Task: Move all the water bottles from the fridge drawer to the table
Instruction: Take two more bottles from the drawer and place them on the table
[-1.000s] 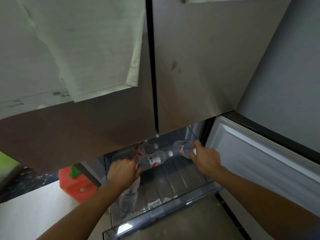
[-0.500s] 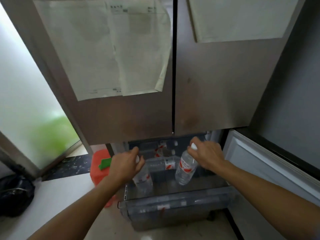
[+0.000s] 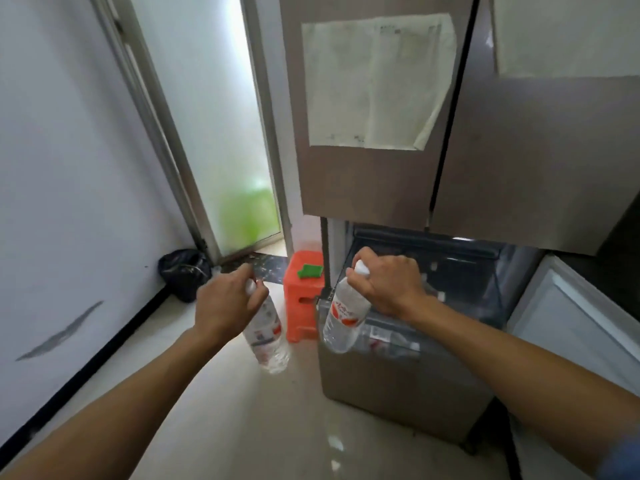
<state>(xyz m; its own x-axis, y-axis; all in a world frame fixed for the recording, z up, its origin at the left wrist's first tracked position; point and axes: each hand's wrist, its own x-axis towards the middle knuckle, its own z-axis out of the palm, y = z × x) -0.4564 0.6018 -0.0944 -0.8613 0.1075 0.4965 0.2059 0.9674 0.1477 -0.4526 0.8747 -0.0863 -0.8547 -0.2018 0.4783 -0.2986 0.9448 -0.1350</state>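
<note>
left hand point(image 3: 225, 301): bottle point(image 3: 268, 336) | right hand point(image 3: 389, 284): bottle point(image 3: 344, 317) | drawer point(image 3: 408, 344) open

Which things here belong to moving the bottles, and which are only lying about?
Belongs to the job:
left hand holding a water bottle
right hand holding a second bottle
open fridge drawer

Just lying about:
orange stool
black bag
papers on fridge door

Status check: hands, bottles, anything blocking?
Left hand gripping one bottle by the cap. Right hand same, second bottle. Both out of the open drawer; more inside. Orange stool beside the fridge.
</note>
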